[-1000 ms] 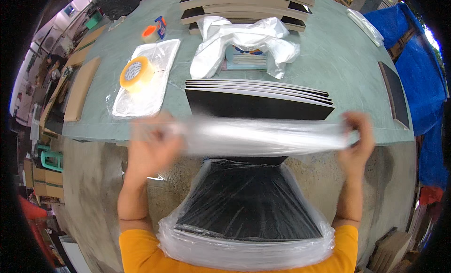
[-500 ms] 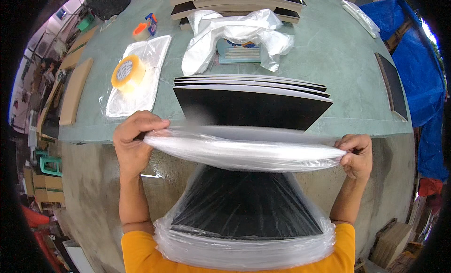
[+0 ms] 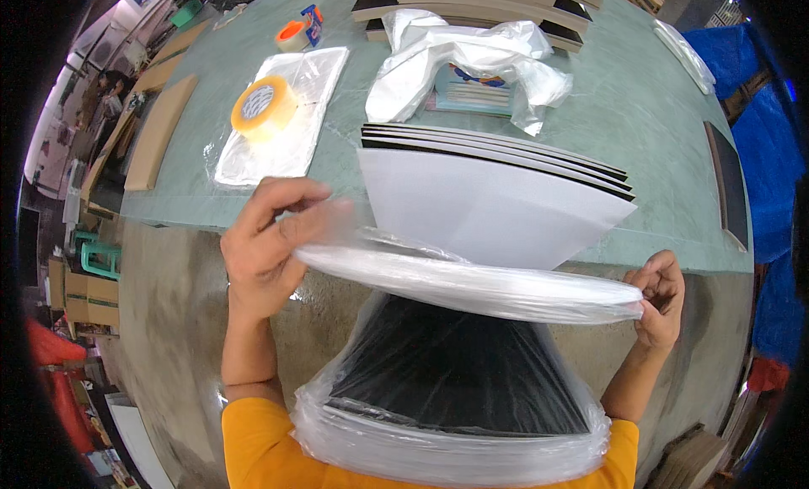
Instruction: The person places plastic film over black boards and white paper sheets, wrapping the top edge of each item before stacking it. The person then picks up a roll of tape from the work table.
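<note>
A clear plastic bag (image 3: pixel 472 283) stretches between both hands over the table's near edge. My left hand (image 3: pixel 270 236) pinches its left end, fingers curled around the film. My right hand (image 3: pixel 661 291) grips the right end. Below the hands, a black flat panel (image 3: pixel 455 371) sits inside the bag and leans toward my chest. Just beyond the bag's mouth, a stack of flat panels (image 3: pixel 489 194) lies on the table, its top face glaring white and its edges black.
A green table (image 3: pixel 640 110) carries a yellow tape roll (image 3: pixel 263 107) on clear bags, an orange tape roll (image 3: pixel 292 36), crumpled white plastic (image 3: pixel 455 55) over a printed card, more board stacks at the far edge and a dark panel (image 3: pixel 726 181) at right. Brown boards (image 3: pixel 156 131) lie left.
The bag's mouth has lifted and my left hand has shifted right and up along its edge. The view has tilted, so the top panel now glares white instead of black.
</note>
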`<act>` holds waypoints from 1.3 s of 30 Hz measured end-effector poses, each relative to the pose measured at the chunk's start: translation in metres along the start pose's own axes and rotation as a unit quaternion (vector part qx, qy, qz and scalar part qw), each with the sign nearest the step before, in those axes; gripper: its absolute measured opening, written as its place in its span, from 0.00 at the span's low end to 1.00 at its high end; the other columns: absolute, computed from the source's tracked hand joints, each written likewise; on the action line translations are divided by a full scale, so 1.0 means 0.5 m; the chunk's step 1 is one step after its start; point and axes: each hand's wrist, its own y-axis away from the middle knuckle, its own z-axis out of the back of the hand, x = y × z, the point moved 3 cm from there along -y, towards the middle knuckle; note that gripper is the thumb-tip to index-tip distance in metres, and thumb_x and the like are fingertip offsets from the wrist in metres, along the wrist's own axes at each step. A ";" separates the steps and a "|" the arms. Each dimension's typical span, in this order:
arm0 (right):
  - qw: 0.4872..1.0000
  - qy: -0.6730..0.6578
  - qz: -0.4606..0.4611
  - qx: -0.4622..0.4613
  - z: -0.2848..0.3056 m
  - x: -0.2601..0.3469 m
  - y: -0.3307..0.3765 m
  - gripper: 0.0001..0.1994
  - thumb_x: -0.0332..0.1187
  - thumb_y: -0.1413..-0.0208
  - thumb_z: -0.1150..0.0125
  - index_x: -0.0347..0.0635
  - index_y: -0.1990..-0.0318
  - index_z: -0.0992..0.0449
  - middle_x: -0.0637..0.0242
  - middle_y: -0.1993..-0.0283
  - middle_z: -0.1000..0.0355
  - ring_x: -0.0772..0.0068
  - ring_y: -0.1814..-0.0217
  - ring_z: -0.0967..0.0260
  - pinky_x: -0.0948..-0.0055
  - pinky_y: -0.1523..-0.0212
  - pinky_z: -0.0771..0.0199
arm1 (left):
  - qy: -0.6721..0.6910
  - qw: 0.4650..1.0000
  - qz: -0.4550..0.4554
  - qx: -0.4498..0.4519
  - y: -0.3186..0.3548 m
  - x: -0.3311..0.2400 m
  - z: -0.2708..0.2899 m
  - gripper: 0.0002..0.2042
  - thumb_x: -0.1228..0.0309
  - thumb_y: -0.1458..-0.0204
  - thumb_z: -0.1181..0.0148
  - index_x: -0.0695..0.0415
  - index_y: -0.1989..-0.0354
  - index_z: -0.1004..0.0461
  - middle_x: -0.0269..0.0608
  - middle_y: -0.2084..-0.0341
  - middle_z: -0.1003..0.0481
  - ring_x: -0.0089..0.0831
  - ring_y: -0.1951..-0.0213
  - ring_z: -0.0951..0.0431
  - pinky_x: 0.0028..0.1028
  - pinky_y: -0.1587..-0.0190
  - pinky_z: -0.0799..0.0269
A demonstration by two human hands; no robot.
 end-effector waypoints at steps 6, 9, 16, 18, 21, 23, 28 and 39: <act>0.968 -0.055 -0.225 0.098 -0.006 -0.094 0.016 0.22 0.35 0.65 0.34 0.37 0.63 0.37 0.70 0.76 0.34 0.81 0.76 0.37 0.86 0.77 0.40 | 0.558 0.738 0.214 0.314 0.093 0.175 -0.055 0.13 0.79 0.70 0.43 0.64 0.70 0.27 0.41 0.72 0.28 0.27 0.74 0.28 0.22 0.76 0.33; 0.926 -0.055 -0.371 0.032 0.008 -0.278 0.095 0.25 0.36 0.57 0.39 0.39 0.52 0.38 0.65 0.59 0.35 0.77 0.61 0.38 0.80 0.68 0.36 | 0.596 0.602 0.483 0.220 0.265 0.226 -0.185 0.15 0.78 0.65 0.46 0.63 0.64 0.30 0.41 0.76 0.29 0.25 0.79 0.30 0.19 0.84 0.39; 0.938 0.205 -0.270 -0.074 0.119 -0.601 0.222 0.14 0.34 0.53 0.46 0.37 0.60 0.29 0.62 0.61 0.30 0.70 0.58 0.35 0.68 0.58 0.35 | 0.475 0.601 0.593 0.247 0.622 0.429 -0.427 0.11 0.68 0.52 0.48 0.59 0.62 0.29 0.38 0.74 0.28 0.28 0.72 0.29 0.22 0.71 0.35; 0.886 0.341 -0.309 0.060 0.099 -0.454 0.142 0.10 0.34 0.53 0.48 0.36 0.68 0.26 0.59 0.68 0.28 0.68 0.64 0.33 0.66 0.60 0.35 | 0.124 0.855 0.273 0.423 0.358 0.293 -0.295 0.12 0.65 0.50 0.50 0.60 0.62 0.28 0.40 0.72 0.27 0.30 0.69 0.29 0.24 0.64 0.34; 0.975 0.141 -0.167 -0.024 0.039 -0.170 0.044 0.18 0.42 0.51 0.51 0.34 0.68 0.25 0.55 0.65 0.28 0.61 0.65 0.31 0.62 0.59 0.35 | 0.339 0.838 0.293 0.311 0.175 0.134 -0.108 0.15 0.63 0.52 0.48 0.64 0.65 0.27 0.43 0.70 0.26 0.38 0.66 0.28 0.39 0.57 0.36; 0.934 -0.252 -0.059 0.245 -0.015 -0.112 0.042 0.16 0.39 0.47 0.56 0.34 0.67 0.26 0.52 0.63 0.29 0.56 0.58 0.32 0.61 0.55 0.35 | 0.534 0.770 0.110 0.333 0.126 0.074 -0.078 0.16 0.64 0.49 0.52 0.65 0.62 0.29 0.45 0.67 0.26 0.41 0.61 0.29 0.40 0.54 0.38; 0.816 0.175 -0.237 0.498 -0.129 -0.280 0.106 0.22 0.46 0.45 0.58 0.48 0.45 0.38 0.60 0.39 0.48 0.61 0.35 0.58 0.60 0.37 0.66 | 0.429 0.715 0.216 0.508 0.301 0.051 -0.257 0.18 0.63 0.49 0.51 0.62 0.55 0.31 0.50 0.51 0.36 0.41 0.48 0.38 0.34 0.44 0.48; 0.770 0.403 -0.276 0.411 -0.095 -0.251 -0.005 0.19 0.42 0.49 0.48 0.39 0.54 0.31 0.54 0.56 0.32 0.58 0.54 0.35 0.67 0.53 0.37 | -0.026 0.847 0.488 -0.210 0.005 0.551 0.030 0.27 0.55 0.59 0.41 0.67 0.61 0.38 0.47 0.81 0.31 0.30 0.82 0.28 0.28 0.84 0.31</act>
